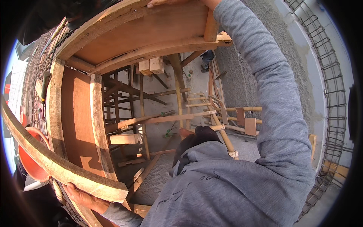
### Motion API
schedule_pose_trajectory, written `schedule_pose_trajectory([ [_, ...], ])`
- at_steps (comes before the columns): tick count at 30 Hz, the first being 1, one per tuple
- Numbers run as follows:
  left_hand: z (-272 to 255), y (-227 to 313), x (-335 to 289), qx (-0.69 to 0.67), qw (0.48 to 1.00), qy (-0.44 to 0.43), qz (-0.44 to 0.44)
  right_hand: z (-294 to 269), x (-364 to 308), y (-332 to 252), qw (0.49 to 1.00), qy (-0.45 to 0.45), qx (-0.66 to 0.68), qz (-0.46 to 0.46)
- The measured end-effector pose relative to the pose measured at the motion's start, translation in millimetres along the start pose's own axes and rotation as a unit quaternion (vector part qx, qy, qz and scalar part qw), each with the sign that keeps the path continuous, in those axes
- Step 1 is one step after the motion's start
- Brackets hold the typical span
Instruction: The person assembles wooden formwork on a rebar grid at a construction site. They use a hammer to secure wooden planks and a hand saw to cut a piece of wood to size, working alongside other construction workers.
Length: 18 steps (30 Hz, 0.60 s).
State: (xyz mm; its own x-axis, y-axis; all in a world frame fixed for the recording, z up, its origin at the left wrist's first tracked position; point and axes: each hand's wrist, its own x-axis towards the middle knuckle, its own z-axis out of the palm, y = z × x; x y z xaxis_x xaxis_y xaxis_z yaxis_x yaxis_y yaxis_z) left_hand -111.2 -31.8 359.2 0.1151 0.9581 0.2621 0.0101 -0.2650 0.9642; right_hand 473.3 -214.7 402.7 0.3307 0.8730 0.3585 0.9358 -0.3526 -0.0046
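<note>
Head view showed left hand (87, 199) against wooden beam (62, 160), right hand (164, 2) on panel frame (107, 22), both grips' closure indeterminable; even, steady support seemed advisable.

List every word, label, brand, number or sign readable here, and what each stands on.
None can be read.
Grey sweatshirt: small dark marks on it, too unclear to tell whether they are lettering.
Wooden beam at the left hand: no legible text.

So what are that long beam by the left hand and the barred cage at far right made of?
Beam: apparently unpainted sawn wood, showing grain and a pale cut end. Barred cage: probably bare steel; its thin bars look dull.
</note>
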Motion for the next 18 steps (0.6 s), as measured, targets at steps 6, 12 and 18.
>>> schedule_pose_trajectory([
  [6,-39,36,21,0.094,0.994,0.047,-0.023,6,-13,5,1.000,-0.016,0.006,-0.008],
  [12,-87,74,40,0.284,0.957,0.050,0.008,17,-9,16,0.999,0.007,-0.008,-0.037],
  [18,-143,92,72,0.359,0.933,0.000,-0.005,18,-7,18,0.998,-0.018,-0.054,-0.025],
])
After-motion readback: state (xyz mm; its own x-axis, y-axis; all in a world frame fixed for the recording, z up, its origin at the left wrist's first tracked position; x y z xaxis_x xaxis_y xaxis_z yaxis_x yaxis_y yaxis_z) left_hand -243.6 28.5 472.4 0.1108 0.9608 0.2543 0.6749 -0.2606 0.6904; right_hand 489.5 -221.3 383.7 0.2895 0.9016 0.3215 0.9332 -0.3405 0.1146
